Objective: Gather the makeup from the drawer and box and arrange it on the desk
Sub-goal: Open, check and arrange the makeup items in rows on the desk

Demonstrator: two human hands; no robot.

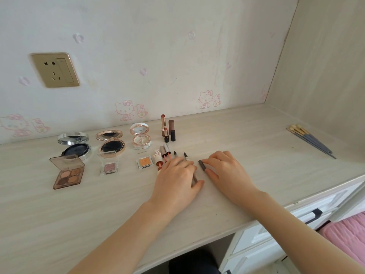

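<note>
the right hand [225, 171] lies palm down on the desk [256, 147], its thumb and forefinger pinched on a short dark cap [202, 165] that lies flat on the wood. the left hand [177, 175] rests just beside it, fingers spread flat over two thin pens, pressing rather than clasping; whether anything is held under the palm cannot be told. the tips of those pens, a dark liner [185, 155] and a shorter one [175, 153], stick out past the knuckles, pointing toward the wall.

left of the hands, the makeup sits in loose rows. at the back stand three open compacts: a silver cushion compact [76, 145], a rose-gold compact [111, 144], and a white floral compact [140, 136]. in front of them lie a brown four-pan eyeshadow palette [68, 172], a clear single pink eyeshadow [109, 165] and a clear orange single shadow [144, 162]. a group of upright lipsticks [167, 128] stands near the wall, and several lip tubes [165, 154] lie between the orange shadow and the left hand.

well apart, at the far right of the desk, a bundle of makeup brushes [310, 140] lies at an angle. a gold wall socket [55, 70] is on the wall above the compacts.
</note>
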